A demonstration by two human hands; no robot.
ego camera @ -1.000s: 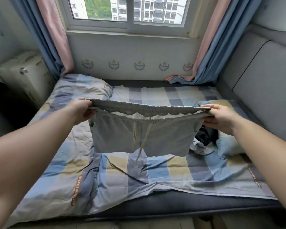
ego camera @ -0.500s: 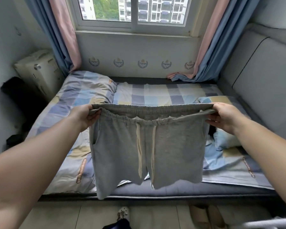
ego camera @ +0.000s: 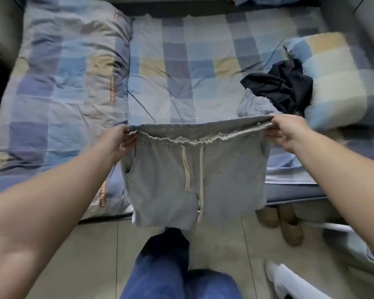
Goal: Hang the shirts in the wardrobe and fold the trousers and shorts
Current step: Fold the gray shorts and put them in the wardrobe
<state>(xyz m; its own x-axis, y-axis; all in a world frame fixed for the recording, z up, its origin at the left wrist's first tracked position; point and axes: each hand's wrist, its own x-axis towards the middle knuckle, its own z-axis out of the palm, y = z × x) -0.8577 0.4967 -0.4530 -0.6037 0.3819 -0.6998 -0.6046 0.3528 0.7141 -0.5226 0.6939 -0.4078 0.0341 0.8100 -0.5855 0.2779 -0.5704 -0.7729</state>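
Observation:
Grey drawstring shorts [ego camera: 160, 182] hang spread out in the air over the bed's front edge, legs down toward the floor. My left hand [ego camera: 117, 140] pinches the left end of the waistband. At the waistband's right end, my right hand [ego camera: 286, 131] grips the cloth. Two pale drawstrings dangle down the front. On the bed behind my right hand lies a dark navy garment [ego camera: 281, 87] on top of a crumpled light blue-grey garment [ego camera: 255, 104].
The bed carries a checked blue, grey and tan sheet [ego camera: 181, 67], a folded quilt [ego camera: 61, 83] at the left and a pillow [ego camera: 337, 76] at the right. Tan slippers [ego camera: 287, 225] stand on the tiled floor under the bed edge. My blue trouser legs [ego camera: 164, 266] are below.
The view has tipped down from the window to the bed and floor. The shorts, held by both hands throughout, came off the bed and now hang full length, nearer to me.

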